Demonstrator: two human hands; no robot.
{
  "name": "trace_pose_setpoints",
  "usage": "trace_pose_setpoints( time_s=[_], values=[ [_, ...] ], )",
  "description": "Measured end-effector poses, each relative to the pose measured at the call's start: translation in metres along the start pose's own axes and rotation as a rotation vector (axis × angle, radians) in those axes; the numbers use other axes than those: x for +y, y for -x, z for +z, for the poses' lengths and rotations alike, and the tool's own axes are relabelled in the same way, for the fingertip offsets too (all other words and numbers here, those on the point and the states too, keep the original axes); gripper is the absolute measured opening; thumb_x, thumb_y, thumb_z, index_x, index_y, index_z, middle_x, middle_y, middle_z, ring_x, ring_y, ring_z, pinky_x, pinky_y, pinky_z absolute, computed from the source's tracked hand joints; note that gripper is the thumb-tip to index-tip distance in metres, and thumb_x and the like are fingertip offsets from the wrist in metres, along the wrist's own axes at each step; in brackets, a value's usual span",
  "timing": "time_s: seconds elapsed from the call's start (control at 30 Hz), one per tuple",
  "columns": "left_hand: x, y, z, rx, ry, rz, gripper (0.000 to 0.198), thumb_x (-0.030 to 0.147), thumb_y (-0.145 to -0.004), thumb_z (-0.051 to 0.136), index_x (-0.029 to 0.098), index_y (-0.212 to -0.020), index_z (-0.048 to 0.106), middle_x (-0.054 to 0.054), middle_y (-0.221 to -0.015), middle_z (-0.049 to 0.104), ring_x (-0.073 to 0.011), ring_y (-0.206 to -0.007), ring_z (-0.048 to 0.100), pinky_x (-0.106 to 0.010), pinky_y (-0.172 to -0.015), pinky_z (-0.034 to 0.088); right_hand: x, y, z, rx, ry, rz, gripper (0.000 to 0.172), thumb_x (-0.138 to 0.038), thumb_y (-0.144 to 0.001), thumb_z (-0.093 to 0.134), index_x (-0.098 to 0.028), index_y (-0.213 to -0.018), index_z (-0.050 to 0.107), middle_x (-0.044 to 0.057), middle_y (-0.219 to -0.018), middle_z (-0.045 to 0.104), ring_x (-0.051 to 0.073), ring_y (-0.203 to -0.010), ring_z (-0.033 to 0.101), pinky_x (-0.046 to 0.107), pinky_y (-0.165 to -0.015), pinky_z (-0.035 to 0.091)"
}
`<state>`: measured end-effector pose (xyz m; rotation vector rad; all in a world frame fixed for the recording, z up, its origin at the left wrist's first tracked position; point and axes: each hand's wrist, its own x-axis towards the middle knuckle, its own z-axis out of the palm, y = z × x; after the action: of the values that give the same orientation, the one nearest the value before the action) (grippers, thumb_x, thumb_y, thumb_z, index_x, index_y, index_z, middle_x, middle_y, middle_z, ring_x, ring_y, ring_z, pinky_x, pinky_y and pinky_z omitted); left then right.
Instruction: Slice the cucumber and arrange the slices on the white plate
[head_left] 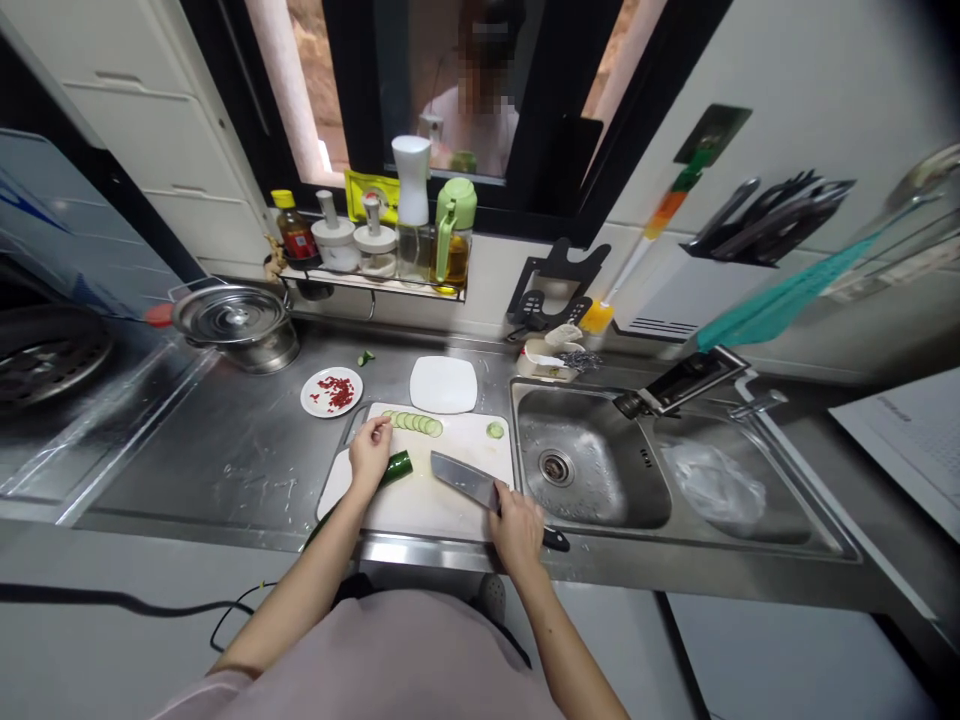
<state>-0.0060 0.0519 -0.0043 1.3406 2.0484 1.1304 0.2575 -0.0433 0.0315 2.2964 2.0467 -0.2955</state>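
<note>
A white cutting board [450, 500] lies on the steel counter in front of me. My left hand [370, 452] is closed over a dark green cucumber [397, 466] lying on the board. My right hand [516, 528] grips the handle of a cleaver-style knife [465, 480], its blade lying over the board to the right of the cucumber's cut end. A row of several thin cucumber slices [412, 423] lies along the board's far edge. One separate cucumber end piece [495, 430] sits near the board's far right corner.
A small plate of chopped red chili [331, 391] and an empty white dish [443, 384] sit behind the board. The sink [592, 460] lies to the right, a lidded steel pot [234, 322] at the far left. Condiment bottles stand on a shelf [375, 280]. A person shows in the window.
</note>
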Motion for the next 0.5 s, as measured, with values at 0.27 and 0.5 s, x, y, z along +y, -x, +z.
trace_pose_setpoints(
  time_s=[0.27,0.5],
  values=[
    [-0.026,0.039,-0.024,-0.142,-0.245,0.402,0.025,0.032,-0.09,0.051,0.022,-0.1,0.072,-0.007,-0.102,0.069,-0.0222,-0.098,0.061,-0.036,-0.093,0.047,-0.015,-0.008,0.004,-0.067,-0.224,-0.006,0.033,-0.033,-0.098,0.039,-0.023,-0.12,0.062,0.006,-0.112,0.07,0.019,-0.1,0.063,0.025,-0.08,0.037],
    [-0.04,0.037,-0.02,-0.238,-0.279,0.583,0.027,0.03,-0.092,0.051,0.025,-0.11,0.071,-0.006,-0.112,0.067,-0.0199,-0.104,0.06,-0.035,-0.094,0.049,-0.049,-0.017,-0.003,-0.246,-0.225,-0.085,0.042,-0.039,-0.101,0.027,-0.018,-0.108,0.063,0.009,-0.099,0.072,0.019,-0.092,0.065,0.025,-0.069,0.034]
  ],
)
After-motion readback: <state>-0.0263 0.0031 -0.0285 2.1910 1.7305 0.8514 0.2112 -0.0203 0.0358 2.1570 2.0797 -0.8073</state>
